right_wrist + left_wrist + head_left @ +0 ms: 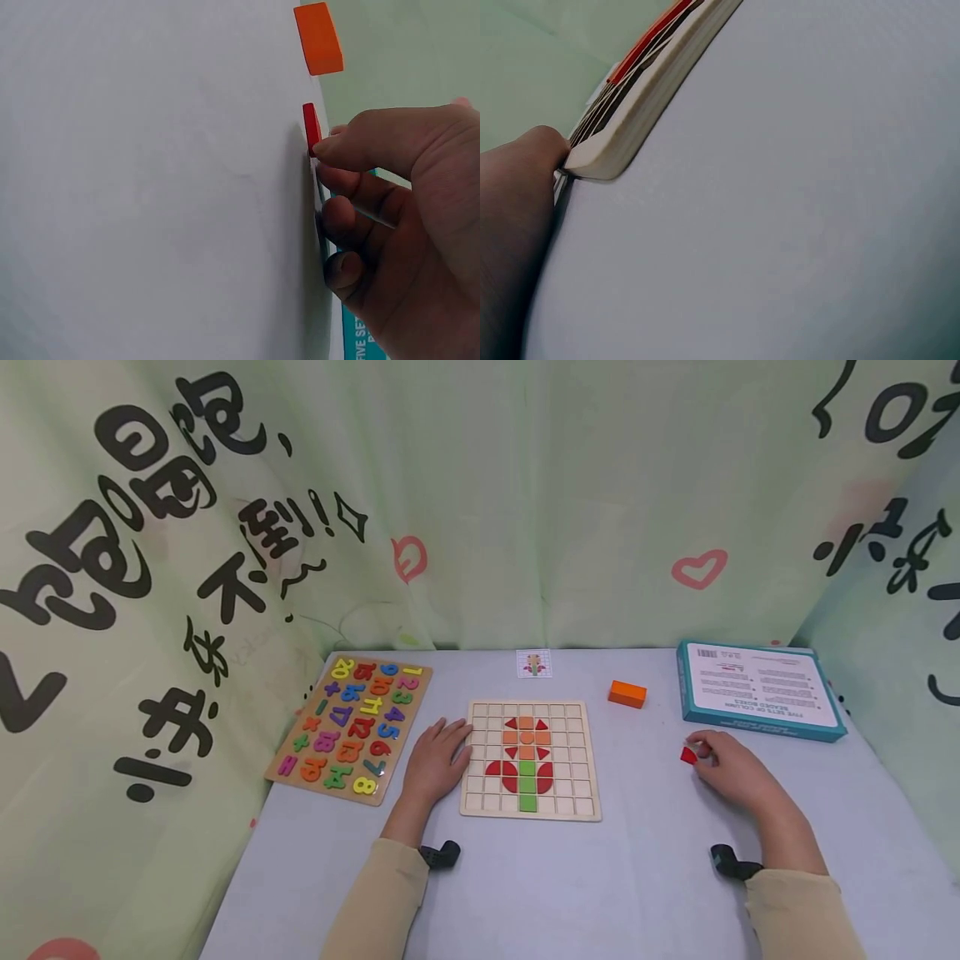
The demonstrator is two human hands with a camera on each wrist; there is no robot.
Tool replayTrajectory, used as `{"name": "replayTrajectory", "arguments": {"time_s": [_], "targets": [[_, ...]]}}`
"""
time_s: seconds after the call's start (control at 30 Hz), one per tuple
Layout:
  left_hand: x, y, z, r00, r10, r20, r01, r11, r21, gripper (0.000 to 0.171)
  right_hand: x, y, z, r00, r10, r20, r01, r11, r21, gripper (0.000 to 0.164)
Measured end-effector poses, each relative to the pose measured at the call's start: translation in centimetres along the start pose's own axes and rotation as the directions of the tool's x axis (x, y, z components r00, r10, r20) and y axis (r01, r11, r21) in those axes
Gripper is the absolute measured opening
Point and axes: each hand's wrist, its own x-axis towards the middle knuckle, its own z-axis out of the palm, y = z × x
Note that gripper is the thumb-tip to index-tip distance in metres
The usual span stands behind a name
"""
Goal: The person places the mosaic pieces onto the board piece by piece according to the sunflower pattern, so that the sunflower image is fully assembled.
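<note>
My left hand (437, 762) lies with fairly straight fingers along the left edge of a wooden grid board (480, 810), the thumb right at its rim. On the board, red, orange and green pieces form a flower with a green stem (528, 785) and red leaves. Off to the right, my right hand (726, 768) pinches a small red piece (687, 756) between thumb and index finger. In the right wrist view that red piece (311, 129) shows edge-on at the fingertips, the other fingers curled below. The left wrist view shows only my thumb (525, 180) at the board's corner (607, 157).
An orange block (627, 694) sits beyond the board's right corner. At the back right lies a teal-edged box (761, 689). A number puzzle board (405, 727) lies at the left. A small picture card (534, 664) is at the table's back edge, before a curtain (487, 510).
</note>
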Motion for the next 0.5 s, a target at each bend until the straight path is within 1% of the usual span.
{"name": "replayTrajectory", "arguments": {"time_s": [0.1, 0.23, 0.5], "targets": [[0.0, 0.0, 0.0, 1.0, 0.004, -0.004, -0.004, 1.0, -0.001, 0.05, -0.1, 0.1, -0.1, 1.0, -0.001, -0.014, 0.001, 1.0, 0.004, 0.054], [0.0, -0.1, 0.0, 1.0, 0.005, -0.003, -0.005, 1.0, -0.005, 0.05, -0.1, -0.2, 0.0, 1.0, -0.008, -0.026, 0.008, 1.0, -0.007, 0.047], [0.0, -0.2, 0.2, 1.0, 0.012, -0.004, -0.012, 1.0, -0.008, 0.05, -0.1, -0.9, 0.1, 1.0, -0.004, -0.025, 0.003, 1.0, -0.008, 0.043]]}}
